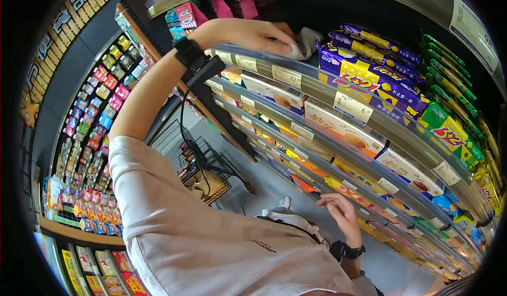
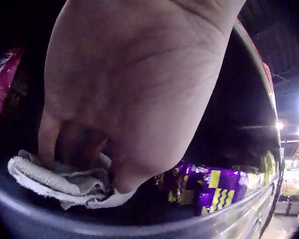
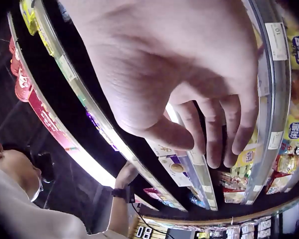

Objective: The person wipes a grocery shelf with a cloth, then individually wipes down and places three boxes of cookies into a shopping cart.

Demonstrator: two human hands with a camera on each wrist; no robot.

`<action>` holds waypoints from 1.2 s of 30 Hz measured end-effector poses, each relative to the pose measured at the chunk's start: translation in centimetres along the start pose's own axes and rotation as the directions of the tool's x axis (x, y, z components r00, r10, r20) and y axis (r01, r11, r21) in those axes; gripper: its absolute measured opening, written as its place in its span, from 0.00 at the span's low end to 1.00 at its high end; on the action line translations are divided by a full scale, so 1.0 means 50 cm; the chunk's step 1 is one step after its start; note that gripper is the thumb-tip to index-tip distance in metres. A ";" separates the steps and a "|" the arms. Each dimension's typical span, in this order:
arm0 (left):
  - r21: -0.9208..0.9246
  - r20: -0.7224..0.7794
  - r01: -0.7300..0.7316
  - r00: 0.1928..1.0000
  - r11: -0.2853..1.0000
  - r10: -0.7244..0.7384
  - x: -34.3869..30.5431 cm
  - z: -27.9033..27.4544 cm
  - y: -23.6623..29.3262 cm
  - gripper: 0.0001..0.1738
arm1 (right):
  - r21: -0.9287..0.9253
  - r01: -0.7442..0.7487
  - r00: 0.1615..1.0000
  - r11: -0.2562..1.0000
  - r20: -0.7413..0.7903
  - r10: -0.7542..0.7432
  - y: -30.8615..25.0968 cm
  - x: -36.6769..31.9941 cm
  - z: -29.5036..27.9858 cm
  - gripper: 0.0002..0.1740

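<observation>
On the upper shelf my left hand (image 1: pixel 253 36) holds a crumpled whitish cloth (image 1: pixel 306 43), its fingers bent down onto it just behind the shelf's front rail. The left wrist view shows the cloth (image 2: pixel 65 181) bunched and folded under the fingertips, close to the rail. Right of the cloth stand purple biscuit packs (image 1: pixel 364 71) marked 3+2. My right hand (image 1: pixel 340 214) hangs lower, in front of the lower shelves, with fingers loosely bent. Nothing shows in its grasp; in the right wrist view the thumb and fingers (image 3: pixel 214 127) are apart from one another.
Green biscuit packs (image 1: pixel 449 132) fill the shelf farther right, and pink bags (image 1: pixel 240 2) stand beyond the left hand. White boxes (image 1: pixel 343 127) line the shelf below, behind price tags (image 1: pixel 353 107). A wire shopping cart (image 1: pixel 216 187) stands in the aisle, with a snack rack (image 1: pixel 95 132) behind it.
</observation>
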State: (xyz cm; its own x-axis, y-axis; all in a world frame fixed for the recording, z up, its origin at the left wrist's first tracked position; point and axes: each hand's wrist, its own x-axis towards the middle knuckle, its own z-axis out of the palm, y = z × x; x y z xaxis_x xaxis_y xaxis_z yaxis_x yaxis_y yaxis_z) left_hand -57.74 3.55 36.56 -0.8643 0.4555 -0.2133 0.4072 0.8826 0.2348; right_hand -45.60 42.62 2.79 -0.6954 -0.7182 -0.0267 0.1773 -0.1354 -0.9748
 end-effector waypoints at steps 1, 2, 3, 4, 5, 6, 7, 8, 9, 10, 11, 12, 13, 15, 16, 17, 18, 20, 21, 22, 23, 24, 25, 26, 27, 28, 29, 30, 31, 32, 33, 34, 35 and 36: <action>0.002 0.002 0.008 1.000 1.000 -0.008 -0.004 0.004 0.003 0.30 | 0.007 0.002 1.000 1.000 0.022 -0.003 0.001 0.002 -0.001 0.15; 0.003 -0.011 0.008 1.000 1.000 -0.008 -0.004 0.011 0.001 0.30 | 0.012 0.006 0.999 1.000 0.040 -0.007 0.001 0.005 -0.002 0.15; 0.002 -0.027 0.004 1.000 1.000 -0.004 -0.003 0.016 -0.002 0.29 | 0.011 0.009 0.999 1.000 0.041 -0.010 0.000 0.006 -0.002 0.15; 0.002 -0.031 0.002 1.000 1.000 -0.002 0.000 0.021 -0.006 0.29 | 0.000 -0.002 0.998 1.000 0.057 0.002 -0.003 0.006 -0.002 0.15; 0.003 -0.035 -0.006 0.999 1.000 0.006 0.005 0.024 -0.011 0.30 | -0.013 -0.014 0.997 1.000 0.069 0.015 -0.005 0.005 -0.004 0.15; 0.007 -0.039 -0.016 0.999 1.000 0.016 0.009 0.022 -0.011 0.30 | -0.018 -0.010 0.998 1.000 0.065 0.011 -0.001 0.006 -0.005 0.15; 0.009 -0.043 -0.022 0.999 1.000 0.023 0.011 0.023 -0.009 0.30 | 0.004 -0.014 0.998 1.000 0.054 0.013 0.009 0.005 -0.005 0.15; 0.006 -0.050 -0.032 0.998 0.999 0.033 0.014 0.030 -0.006 0.30 | 0.027 -0.019 0.999 0.999 0.043 0.017 0.015 0.006 -0.004 0.15; 0.002 -0.058 -0.042 0.997 0.999 0.042 0.016 0.034 -0.005 0.31 | 0.021 -0.018 0.999 1.000 0.037 0.017 0.015 0.008 -0.001 0.15; 0.000 -0.062 -0.048 0.997 0.999 0.048 0.019 0.034 -0.008 0.31 | 0.026 -0.019 0.999 0.999 0.033 0.018 0.014 0.011 0.003 0.15; -0.005 -0.068 -0.056 0.996 0.998 0.056 0.021 0.035 -0.013 0.32 | 0.029 -0.023 0.999 0.999 0.030 0.022 0.013 0.013 0.008 0.15; -0.013 -0.075 -0.063 0.995 0.998 0.062 0.018 0.037 -0.010 0.33 | 0.021 -0.028 0.999 0.999 0.027 0.027 0.013 0.016 0.013 0.15; -0.126 -0.081 -0.091 0.993 0.988 0.081 0.010 0.035 -0.008 0.35 | 0.001 -0.016 0.999 1.000 0.028 0.015 0.012 0.024 0.019 0.15; -0.153 -0.085 -0.066 0.995 0.986 0.053 -0.005 0.029 0.000 0.35 | -0.031 -0.002 1.000 1.000 0.030 0.003 0.012 0.042 0.032 0.15; -0.176 -0.082 -0.037 0.996 0.984 0.023 -0.013 0.028 -0.003 0.36 | -0.035 -0.007 0.999 0.999 0.032 0.008 0.013 0.051 0.038 0.15; -0.118 -0.159 -0.040 0.987 0.992 0.021 -0.020 0.036 -0.019 0.37 | -0.038 -0.012 0.999 0.999 0.037 0.014 0.013 0.061 0.043 0.15; -0.124 -0.170 -0.039 0.985 0.992 0.017 -0.031 0.033 -0.033 0.37 | -0.048 -0.016 0.999 0.999 0.042 0.018 0.016 0.069 0.050 0.15; -0.064 -0.148 -0.021 0.989 0.998 0.012 -0.054 0.016 -0.069 0.37 | 0.000 -0.030 0.998 1.000 0.050 0.030 0.023 0.085 0.065 0.15; -0.032 -0.159 0.064 0.985 0.997 -0.068 -0.067 0.013 -0.086 0.34 | -0.005 -0.032 0.998 0.999 0.053 0.032 0.025 0.092 0.071 0.15; -0.032 -0.161 0.063 0.985 0.997 -0.068 -0.083 0.017 -0.097 0.34 | -0.023 -0.035 0.998 0.999 0.060 0.036 0.027 0.100 0.077 0.15; 0.036 -0.243 0.202 0.952 0.979 -0.188 -0.106 0.022 -0.078 0.31 | -0.039 -0.038 0.997 0.999 0.065 0.040 0.029 0.109 0.084 0.15; 0.089 -0.331 0.339 0.897 0.937 -0.293 -0.122 0.024 -0.075 0.29 | -0.039 -0.038 0.997 0.999 0.059 0.040 0.028 0.117 0.093 0.15; 0.189 -0.303 0.369 0.903 0.910 -0.304 -0.125 0.037 -0.123 0.25 | -0.051 -0.054 0.996 0.997 0.062 0.057 0.025 0.124 0.102 0.16; 0.188 -0.302 0.362 0.906 0.913 -0.297 -0.131 0.056 -0.161 0.25 | -0.062 -0.072 0.995 0.995 0.064 0.076 0.023 0.130 0.110 0.16; 0.257 -0.324 0.344 0.911 0.903 -0.254 -0.139 0.066 -0.175 0.23 | -0.064 -0.073 0.995 0.995 0.056 0.076 0.025 0.137 0.117 0.16; 0.326 -0.344 0.325 0.915 0.888 -0.209 -0.142 0.069 -0.186 0.23 | -0.064 -0.091 0.993 0.994 0.062 0.095 0.027 0.146 0.125 0.16; 0.189 -0.312 0.452 0.869 0.872 -0.383 -0.136 0.067 -0.192 0.23 | -0.064 -0.111 0.991 0.992 0.067 0.115 0.030 0.154 0.133 0.16; 0.187 -0.311 0.443 0.873 0.877 -0.375 -0.139 0.071 -0.203 0.23 | -0.066 -0.113 0.992 0.991 0.057 0.117 0.033 0.160 0.142 0.16; 0.292 -0.342 0.350 0.907 0.890 -0.245 -0.143 0.074 -0.217 0.23 | -0.066 -0.124 0.989 0.990 0.068 0.128 0.035 0.166 0.151 0.16; 0.399 -0.359 0.257 0.927 0.880 -0.108 -0.147 0.075 -0.231 0.23 | -0.066 -0.133 0.987 0.989 0.079 0.138 0.037 0.174 0.161 0.16; 0.525 -0.321 0.182 0.947 0.831 -0.004 -0.152 0.071 -0.238 0.24 | -0.067 -0.133 0.988 0.989 0.066 0.137 0.035 0.182 0.172 0.16; 0.524 -0.319 0.169 0.948 0.835 0.008 -0.150 0.066 -0.239 0.24 | -0.079 -0.152 0.985 0.985 0.067 0.157 0.031 0.187 0.183 0.16; 0.428 -0.307 0.188 0.950 0.884 -0.054 -0.145 0.061 -0.238 0.24 | -0.090 -0.171 0.982 0.981 0.068 0.177 0.028 0.192 0.194 0.16; 0.329 -0.287 0.209 0.951 0.921 -0.113 -0.140 0.058 -0.243 0.25 | -0.088 -0.173 0.983 0.981 0.054 0.178 0.028 0.199 0.205 0.16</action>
State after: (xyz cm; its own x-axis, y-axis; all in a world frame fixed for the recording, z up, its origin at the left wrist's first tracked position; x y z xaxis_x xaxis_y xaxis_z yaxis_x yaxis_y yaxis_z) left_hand -55.79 -10.04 32.43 -0.9530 0.2999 0.0426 0.2915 0.9462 -0.1403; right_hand -45.14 28.29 3.44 -0.6138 -0.7668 -0.1876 0.2325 0.0516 -0.9712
